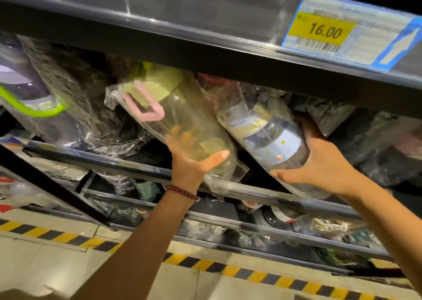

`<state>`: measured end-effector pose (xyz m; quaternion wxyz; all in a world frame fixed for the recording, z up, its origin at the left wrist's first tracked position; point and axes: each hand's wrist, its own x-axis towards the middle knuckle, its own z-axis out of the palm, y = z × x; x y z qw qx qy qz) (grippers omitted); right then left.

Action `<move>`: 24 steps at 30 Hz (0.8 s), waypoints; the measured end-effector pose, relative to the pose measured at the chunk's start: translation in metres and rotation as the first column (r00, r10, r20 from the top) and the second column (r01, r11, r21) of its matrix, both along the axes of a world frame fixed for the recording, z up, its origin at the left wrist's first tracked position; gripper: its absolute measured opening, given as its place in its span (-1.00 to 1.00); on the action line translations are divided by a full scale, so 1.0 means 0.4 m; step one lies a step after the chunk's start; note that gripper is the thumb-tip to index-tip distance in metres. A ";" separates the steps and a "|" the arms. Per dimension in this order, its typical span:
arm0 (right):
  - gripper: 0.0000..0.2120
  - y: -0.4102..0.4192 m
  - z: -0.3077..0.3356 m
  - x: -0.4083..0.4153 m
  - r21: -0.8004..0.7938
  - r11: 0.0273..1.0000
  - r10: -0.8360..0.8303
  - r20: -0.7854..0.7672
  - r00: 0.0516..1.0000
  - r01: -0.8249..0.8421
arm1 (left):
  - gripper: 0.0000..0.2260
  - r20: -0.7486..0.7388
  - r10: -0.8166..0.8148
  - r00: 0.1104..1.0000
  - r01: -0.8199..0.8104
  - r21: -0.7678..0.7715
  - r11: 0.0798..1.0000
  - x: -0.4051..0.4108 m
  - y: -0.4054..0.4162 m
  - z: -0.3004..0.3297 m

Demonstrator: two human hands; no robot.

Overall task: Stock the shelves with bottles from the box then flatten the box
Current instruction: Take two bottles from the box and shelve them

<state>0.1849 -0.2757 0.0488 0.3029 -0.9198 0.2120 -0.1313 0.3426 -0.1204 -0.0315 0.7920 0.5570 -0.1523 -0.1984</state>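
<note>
Head view, tilted shelves ahead, and we sweep from the left: a wrapped bottle with a lime-green handle (34,108) lies on the shelf (127,162) at far left, crinkled plastic beside it. Next along, the left hand (194,160) has its thumb curled over the base of a clear bottle with a pink strap (173,121) and a pale green lid, fingers wrapped under it; that bottle sits in a loose plastic bag and leans back into the shelf, its base just above the front rail. A beaded bracelet (182,192) rings that wrist. Right beside it, touching, is a clear bottle with a pale blue band (271,144), also bagged and tilted the same way. The right hand (324,165) grips its lower end, thumb across the near side, fingers round the far side. Above, the upper shelf edge carries a yellow price tag (322,30) reading 16.00. Down below runs yellow-and-black hazard tape (239,272) on the floor.
</note>
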 end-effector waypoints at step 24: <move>-0.08 0.119 -0.185 0.108 0.326 0.934 -0.255 0.317 0.914 0.147 | -0.21 0.479 0.093 0.873 -0.318 0.412 0.854 0.148 0.071 -0.055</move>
